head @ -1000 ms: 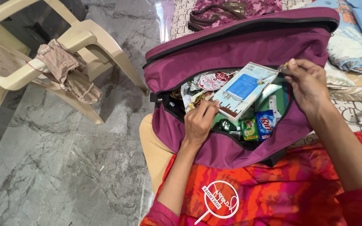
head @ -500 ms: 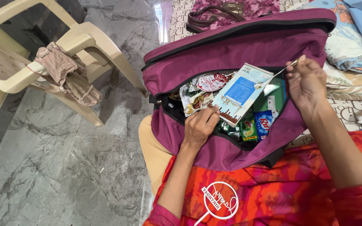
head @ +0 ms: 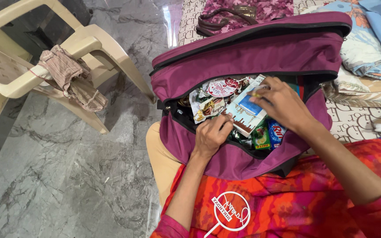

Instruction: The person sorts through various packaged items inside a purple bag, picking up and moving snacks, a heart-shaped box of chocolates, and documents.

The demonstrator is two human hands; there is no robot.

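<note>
An open maroon travel bag (head: 243, 57) rests on my lap, stuffed with packets. My left hand (head: 211, 133) pinches the lower corner of a white and blue carton (head: 244, 118) lying on top. My right hand (head: 283, 105) is laid over the carton's upper part, and its fingertips grip a small thin metal piece (head: 257, 91), mostly hidden. A green sachet (head: 261, 137) and a blue sachet (head: 278, 131) show below the carton. A round red and white packet (head: 222, 87) lies to its upper left.
A beige plastic chair (head: 89, 44) with a striped cloth (head: 69, 77) draped on its arm stands on the grey marble floor (head: 67, 167) to the left. Behind the bag is a bed with a brown-handled handbag (head: 230, 15) and folded blue fabric (head: 375, 35).
My right hand has moved left from the bag's right rim, carrying the thin metal piece, and now lies on the carton. My left hand has stayed at the carton's corner.
</note>
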